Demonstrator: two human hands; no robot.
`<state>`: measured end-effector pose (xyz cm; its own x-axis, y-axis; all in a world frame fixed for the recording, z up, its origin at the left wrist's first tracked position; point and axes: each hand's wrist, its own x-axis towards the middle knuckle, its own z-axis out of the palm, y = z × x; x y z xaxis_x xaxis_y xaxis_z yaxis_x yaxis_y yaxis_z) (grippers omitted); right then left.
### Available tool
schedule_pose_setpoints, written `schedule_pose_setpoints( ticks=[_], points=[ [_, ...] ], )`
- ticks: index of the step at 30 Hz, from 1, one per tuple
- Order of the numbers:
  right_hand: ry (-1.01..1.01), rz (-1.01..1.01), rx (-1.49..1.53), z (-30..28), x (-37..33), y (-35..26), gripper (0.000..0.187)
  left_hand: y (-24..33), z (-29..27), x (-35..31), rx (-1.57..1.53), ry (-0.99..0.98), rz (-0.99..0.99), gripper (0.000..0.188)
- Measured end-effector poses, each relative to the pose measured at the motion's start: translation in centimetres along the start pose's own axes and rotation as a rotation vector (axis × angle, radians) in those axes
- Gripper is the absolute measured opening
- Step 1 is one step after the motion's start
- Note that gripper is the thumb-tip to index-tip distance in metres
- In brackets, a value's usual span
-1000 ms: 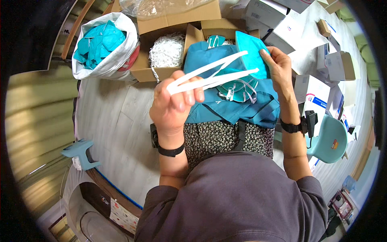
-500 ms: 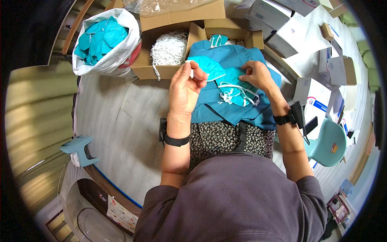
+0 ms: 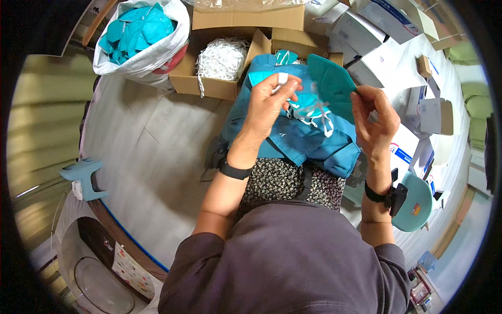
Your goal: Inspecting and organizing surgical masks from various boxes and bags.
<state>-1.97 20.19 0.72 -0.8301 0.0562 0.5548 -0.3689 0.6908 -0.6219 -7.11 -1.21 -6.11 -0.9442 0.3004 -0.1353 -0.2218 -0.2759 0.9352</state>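
My right hand point(image 3: 375, 118) pinches the edge of a teal face mask point(image 3: 332, 83), which stands raised and spread over the right side of my lap. My left hand point(image 3: 269, 104) is closed, its fingers curled and thumb pressed in. White wrapping point(image 3: 283, 78) shows on one of its fingers; whatever it grips is hidden. Behind it, part of another teal mask point(image 3: 256, 78) shows. Between the hands, a teal mask with white ear loops point(image 3: 314, 112), partly blurred, lies on the blue cloth point(image 3: 293, 137) over my lap.
Ahead stands a cardboard box point(image 3: 209, 85) with a heap of white elastic loops point(image 3: 222, 58). A second box point(image 3: 298, 39) adjoins it. At far left a white sack point(image 3: 180, 36) holds many teal masks. White cartons point(image 3: 358, 32) and a pale green chair point(image 3: 415, 201) are at right.
My right hand has lifted a mask off my lap and moved it right. My left hand has shifted right, over the masks. The whole view has shifted slightly.
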Motion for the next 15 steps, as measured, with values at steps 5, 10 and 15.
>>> schedule_pose_setpoints(
  ticks=[5,10,15],
  points=[
    [-0.01,-0.043,-0.022,-0.9,1.2,-1.0,0.012,-0.3,2.7,0.8,0.045,-0.038,0.111,0.013],
    [0.005,0.086,0.101,-1.1,1.6,-1.1,0.008,-1.5,3.4,1.1,0.09,-0.046,0.09,0.009],
    [0.031,0.196,0.267,-1.6,2.1,0.1,0.009,-1.2,3.0,1.0,-0.011,-0.169,0.05,0.011]
  ],
)
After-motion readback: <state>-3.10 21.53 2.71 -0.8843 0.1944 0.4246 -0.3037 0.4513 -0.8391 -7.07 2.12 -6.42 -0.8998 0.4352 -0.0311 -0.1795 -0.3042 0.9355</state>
